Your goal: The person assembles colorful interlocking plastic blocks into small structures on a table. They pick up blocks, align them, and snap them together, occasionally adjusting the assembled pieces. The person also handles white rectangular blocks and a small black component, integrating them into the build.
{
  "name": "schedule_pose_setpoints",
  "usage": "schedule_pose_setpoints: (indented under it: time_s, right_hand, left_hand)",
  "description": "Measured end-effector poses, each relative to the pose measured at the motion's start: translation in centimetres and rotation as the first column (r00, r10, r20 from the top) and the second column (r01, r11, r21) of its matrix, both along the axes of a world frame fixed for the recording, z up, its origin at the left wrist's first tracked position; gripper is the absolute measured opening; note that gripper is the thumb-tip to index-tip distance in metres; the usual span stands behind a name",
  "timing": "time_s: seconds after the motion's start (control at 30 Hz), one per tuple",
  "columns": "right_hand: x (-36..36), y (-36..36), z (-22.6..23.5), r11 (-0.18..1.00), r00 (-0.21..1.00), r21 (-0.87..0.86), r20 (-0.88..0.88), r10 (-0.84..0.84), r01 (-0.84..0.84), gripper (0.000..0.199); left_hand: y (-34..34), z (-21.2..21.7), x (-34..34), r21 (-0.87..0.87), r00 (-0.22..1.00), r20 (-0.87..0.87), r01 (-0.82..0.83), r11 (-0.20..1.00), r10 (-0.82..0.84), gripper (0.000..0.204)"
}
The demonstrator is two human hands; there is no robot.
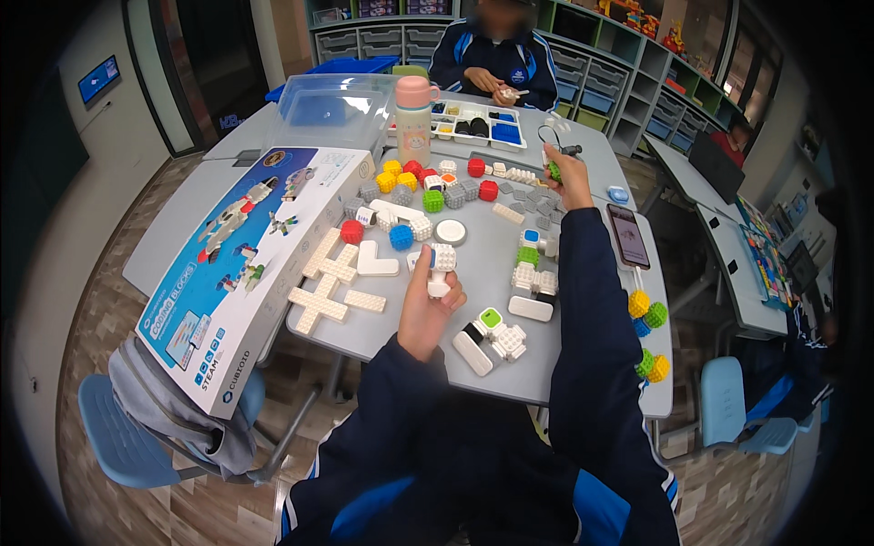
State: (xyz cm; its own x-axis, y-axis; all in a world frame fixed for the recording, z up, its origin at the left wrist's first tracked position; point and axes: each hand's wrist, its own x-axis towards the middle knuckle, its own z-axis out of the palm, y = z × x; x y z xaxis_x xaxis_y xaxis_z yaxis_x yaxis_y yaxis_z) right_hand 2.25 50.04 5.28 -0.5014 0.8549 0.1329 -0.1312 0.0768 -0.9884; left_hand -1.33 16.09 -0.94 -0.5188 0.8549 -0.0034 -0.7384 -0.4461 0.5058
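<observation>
My left hand [428, 314] is closed around a white studded toy block piece [443, 257], held upright above the table's near part. Stretched far forward on the right, my right hand [572, 180] pinches a small green block [553, 170]; my fingers hide part of it. A dark thin cable with a black end [570, 148] shows just beyond those fingers. Nearest the left hand lie a round white disc [450, 232], a blue block [401, 237] and a white L-shaped piece [377, 259]. Below the right forearm are white block assemblies, one with a green-framed face [492, 318].
A large kit box [264, 246] leans along the left. Loose coloured blocks [433, 201] surround a pink-capped bottle [414, 127]. Behind stands a sorting tray [496, 132], and across the table a person handles a small piece. A phone [626, 235] and linked blocks [640, 303] lie right.
</observation>
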Motion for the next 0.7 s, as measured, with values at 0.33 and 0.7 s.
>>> schedule_pose_setpoints:
  time_s: [0.33, 0.7]
  right_hand:
    - [-8.0, 6.3, -4.5, 0.713, 0.573, 0.692, 0.632, -0.522, -0.115, 0.048]
    - [-10.8, 4.5, -4.3, 0.74, 0.68, 0.665, 0.588, -0.437, -0.099, 0.046]
  left_hand:
    - [0.2, -0.3, 0.4, -0.04, 0.996, -0.027, 0.088, 0.995, -0.089, 0.038]
    - [0.2, -0.3, 0.6, -0.084, 0.992, -0.037, 0.115, 0.99, -0.118, 0.034]
